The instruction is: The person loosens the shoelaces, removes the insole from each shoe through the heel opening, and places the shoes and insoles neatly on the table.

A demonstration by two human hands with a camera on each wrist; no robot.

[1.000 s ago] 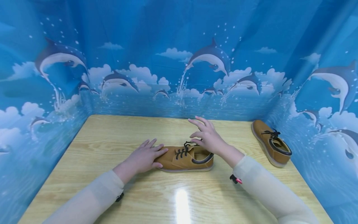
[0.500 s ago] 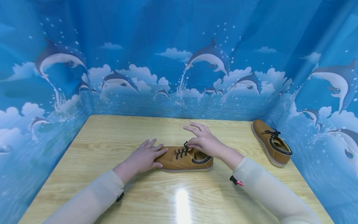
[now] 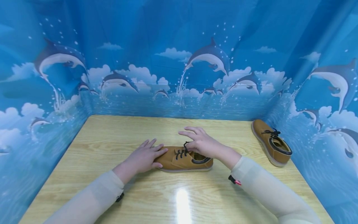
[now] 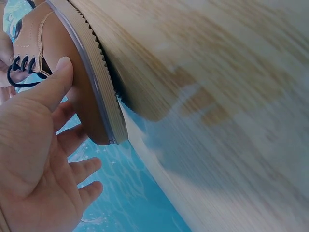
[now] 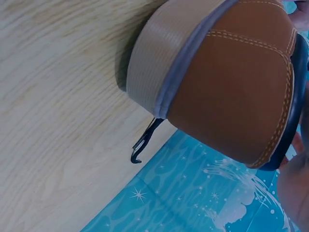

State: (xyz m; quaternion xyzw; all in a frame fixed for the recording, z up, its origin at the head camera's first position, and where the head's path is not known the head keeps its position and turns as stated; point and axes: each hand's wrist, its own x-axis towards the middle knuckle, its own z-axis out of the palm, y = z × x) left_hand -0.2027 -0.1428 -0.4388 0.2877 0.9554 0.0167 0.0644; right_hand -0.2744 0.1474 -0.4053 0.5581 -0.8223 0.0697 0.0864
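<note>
Though half-hidden, right hand [image 3: 203, 144] probably mid-pinch on laces [image 3: 181, 153], left hand [image 3: 143, 158] wide-fingered on shoe [image 3: 168, 161].

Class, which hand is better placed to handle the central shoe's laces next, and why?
Probably the right hand: it is right by the laces, while the left hand rests on the shoe's toe.

L hand [image 4: 36, 154], thumb on toe end of brown shoe [image 4: 60, 41], idx & mid fingers partly hidden behind it, other two against blue cloth [image 4: 130, 188]; ridged sole [image 4: 100, 79] faces wood-grain tabletop [image 4: 231, 96], w/ blk lace [image 4: 31, 64] looped nr pt of R hand [image 4: 6, 50].
</note>
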